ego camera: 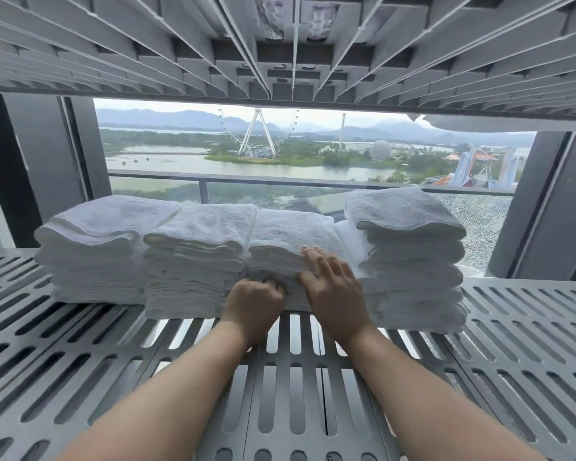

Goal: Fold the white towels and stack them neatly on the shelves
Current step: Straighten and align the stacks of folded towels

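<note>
Now | left hand [258, 301] grips fluffy towel stack [290, 232] | right hand [333, 291] flat

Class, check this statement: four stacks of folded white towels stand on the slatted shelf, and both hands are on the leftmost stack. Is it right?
No. The head view shows four stacks on the slatted shelf, but the left hand and right hand are on the third stack from the left, not the leftmost stack.

Four white towel stacks [90, 251] [193, 261] [280, 237] [413, 257], two hands [255, 302] [333, 294], two slotted shelves [512, 327] [147, 44].
</note>
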Available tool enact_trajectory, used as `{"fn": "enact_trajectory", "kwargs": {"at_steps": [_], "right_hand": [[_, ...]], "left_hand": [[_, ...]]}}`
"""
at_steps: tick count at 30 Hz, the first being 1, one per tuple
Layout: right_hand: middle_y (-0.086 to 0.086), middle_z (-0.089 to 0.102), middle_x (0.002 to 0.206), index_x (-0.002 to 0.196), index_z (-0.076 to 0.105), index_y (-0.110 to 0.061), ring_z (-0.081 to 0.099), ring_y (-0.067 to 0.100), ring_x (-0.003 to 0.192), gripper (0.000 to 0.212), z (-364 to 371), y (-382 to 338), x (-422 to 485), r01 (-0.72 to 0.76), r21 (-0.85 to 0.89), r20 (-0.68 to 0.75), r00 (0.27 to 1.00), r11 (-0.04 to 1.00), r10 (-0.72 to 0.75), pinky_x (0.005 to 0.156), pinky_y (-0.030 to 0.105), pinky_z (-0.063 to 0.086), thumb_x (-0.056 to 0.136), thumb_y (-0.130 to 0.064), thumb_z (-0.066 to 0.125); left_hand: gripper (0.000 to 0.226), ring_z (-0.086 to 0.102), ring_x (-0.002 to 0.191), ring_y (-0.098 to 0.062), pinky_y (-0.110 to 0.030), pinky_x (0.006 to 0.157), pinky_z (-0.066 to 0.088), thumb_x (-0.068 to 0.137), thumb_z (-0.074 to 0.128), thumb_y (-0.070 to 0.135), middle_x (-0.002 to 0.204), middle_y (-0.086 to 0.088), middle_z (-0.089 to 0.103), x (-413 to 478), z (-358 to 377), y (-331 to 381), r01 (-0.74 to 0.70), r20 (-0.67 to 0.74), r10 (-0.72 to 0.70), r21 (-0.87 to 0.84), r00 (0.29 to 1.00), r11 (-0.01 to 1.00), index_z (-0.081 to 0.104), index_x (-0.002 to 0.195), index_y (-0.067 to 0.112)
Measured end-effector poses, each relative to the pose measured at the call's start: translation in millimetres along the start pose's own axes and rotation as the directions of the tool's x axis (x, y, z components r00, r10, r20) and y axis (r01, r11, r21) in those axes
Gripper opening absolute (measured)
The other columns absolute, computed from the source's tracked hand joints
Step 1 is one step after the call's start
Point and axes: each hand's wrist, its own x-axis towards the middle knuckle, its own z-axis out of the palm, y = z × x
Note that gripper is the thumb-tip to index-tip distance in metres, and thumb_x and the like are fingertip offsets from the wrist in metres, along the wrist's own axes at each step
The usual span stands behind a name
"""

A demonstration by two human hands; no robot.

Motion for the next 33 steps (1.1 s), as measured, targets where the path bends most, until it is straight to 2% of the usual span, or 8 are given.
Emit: {"fn": "enact_trajectory", "kwargs": {"at_steps": [8,10,12,17,21,25,29,33], "right_hand": [[0.011,0.057,0.14,0.089,0.067,-0.013,0.05,0.033,0.134,0.008,-4.7,-11.1,3.1,-0.078,0.039,-0.005,0.997,0.996,0.078,0.107,0.048,0.039,0.093,-0.013,0.059],[0.008,0.059,0.136,0.096,0.063,-0.013,0.05,0.031,0.133,0.008,-8.3,-14.8,7.2,-0.082,0.125,-0.066,0.994,0.989,0.091,0.108,0.047,0.037,0.093,-0.015,0.055],[0.007,0.057,0.138,0.109,0.06,-0.013,0.046,0.03,0.137,0.02,-8.5,-21.1,15.4,-0.087,0.157,-0.096,0.99,0.984,0.103,0.113,0.047,0.032,0.089,-0.011,0.055],[0.012,0.044,0.152,0.145,0.047,-0.014,0.034,0.036,0.145,0.053,2.0,-32.5,22.7,-0.214,0.036,0.053,0.976,0.976,0.212,0.119,0.056,0.021,0.096,-0.033,0.049],[0.012,0.043,0.152,0.153,0.038,-0.017,0.037,0.039,0.141,0.059,14.1,-31.9,19.1,-0.274,-0.07,0.204,0.937,0.959,0.283,0.114,0.056,0.025,0.101,-0.046,0.038],[0.014,0.039,0.154,0.155,0.034,-0.016,0.035,0.04,0.142,0.061,16.4,-35.3,18.5,-0.248,-0.109,0.262,0.927,0.963,0.268,0.114,0.057,0.024,0.101,-0.043,0.041],[0.01,0.045,0.15,0.152,0.038,-0.019,0.04,0.036,0.138,0.061,2.9,-30.6,23.1,-0.22,-0.059,0.259,0.939,0.974,0.227,0.112,0.051,0.028,0.096,-0.037,0.05],[0.007,0.06,0.122,0.122,0.062,-0.015,0.055,0.031,0.114,0.037,-22.4,-14.8,17.2,-0.166,-0.005,0.096,0.981,0.986,0.166,0.096,0.044,0.043,0.088,-0.024,0.052]], "left_hand": [[0.024,0.06,0.041,-0.021,-0.022,0.042,0.044,0.046,0.086,0.016,0.053,0.001,0.061,-9.4,4.0,-6.7,-0.008,-0.02,0.007,-0.025,1.0,1.0,0.064,0.055,0.02],[0.023,0.059,0.04,-0.021,-0.022,0.04,0.045,0.048,0.084,0.015,0.054,0.001,0.061,-10.1,4.6,-7.8,-0.018,-0.043,0.016,-0.034,0.999,0.999,0.064,0.056,0.02],[0.021,0.059,0.041,-0.021,-0.023,0.04,0.044,0.051,0.081,0.013,0.056,0.001,0.061,-10.9,5.2,-11.3,-0.021,-0.076,0.017,-0.04,0.997,0.999,0.063,0.058,0.021],[0.013,0.063,0.048,-0.023,-0.029,0.042,0.048,0.064,0.077,0.013,0.067,0.001,0.068,-15.1,14.2,-16.4,-0.022,-0.099,0.012,-0.102,0.995,0.994,0.068,0.068,0.021],[0.014,0.063,0.049,-0.024,-0.028,0.039,0.042,0.067,0.077,0.011,0.067,0.002,0.066,-16.9,17.0,-26.2,-0.049,-0.125,0.031,-0.144,0.992,0.988,0.067,0.068,0.02],[0.011,0.064,0.053,-0.024,-0.03,0.04,0.043,0.071,0.075,0.015,0.068,0.003,0.066,-22.1,17.8,-24.8,-0.017,-0.089,-0.002,-0.201,0.996,0.979,0.065,0.069,0.021],[0.011,0.065,0.06,-0.025,-0.033,0.044,0.045,0.085,0.063,0.024,0.072,0.002,0.066,-14.3,10.5,-21.3,-0.03,-0.188,-0.03,-0.308,0.982,0.951,0.064,0.075,0.021],[0.013,0.065,0.06,-0.024,-0.03,0.044,0.042,0.09,0.057,0.028,0.073,0.003,0.064,-0.9,0.0,-8.9,-0.057,-0.311,-0.083,-0.416,0.947,0.908,0.065,0.081,0.023]]}}
